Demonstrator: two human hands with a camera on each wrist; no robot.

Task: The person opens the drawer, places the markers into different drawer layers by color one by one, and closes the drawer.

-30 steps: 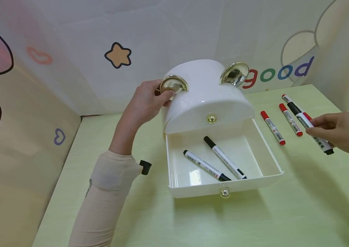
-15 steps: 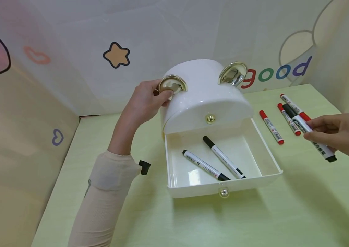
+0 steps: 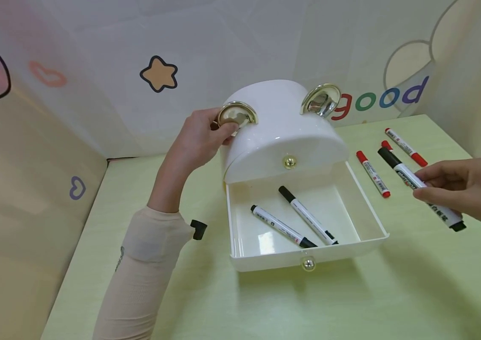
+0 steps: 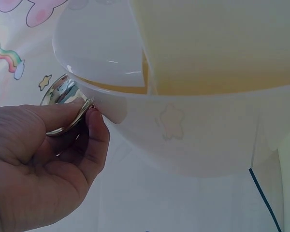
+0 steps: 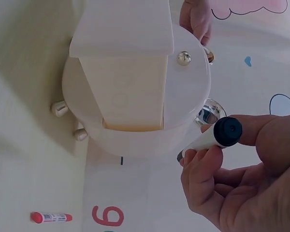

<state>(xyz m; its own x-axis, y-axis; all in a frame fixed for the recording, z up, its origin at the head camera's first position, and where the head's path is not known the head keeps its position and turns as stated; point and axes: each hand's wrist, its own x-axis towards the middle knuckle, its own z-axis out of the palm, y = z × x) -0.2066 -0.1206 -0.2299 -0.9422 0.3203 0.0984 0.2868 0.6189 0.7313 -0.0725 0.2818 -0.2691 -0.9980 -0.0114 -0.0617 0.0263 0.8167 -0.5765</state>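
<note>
**R hand (image 3: 474, 189) holds marker (image 3: 404, 174), L hand (image 3: 200, 144) on box (image 3: 276, 104)**

White box w/ two gold ears on a green table (image 3: 308, 307); its drawer (image 3: 261, 264) sticks out toward viewer. L hand pinches the L ear (image 3: 237, 114) btwn thumb & fingers, prob. to keep box steady w/ drawer out front. R hand grips the marker (thick, white, black ends) around its middle, thumb one side, fingers the other, prob. for balance; it's tilted, to R of drawer, & looks off the table. Two black pens (image 3: 283, 228) lie slanted in drawer, whose tall sides should stop them rolling off. Three red pens (image 3: 373, 174) lie on table beyond R hand, one partly hidden by marker.
</note>
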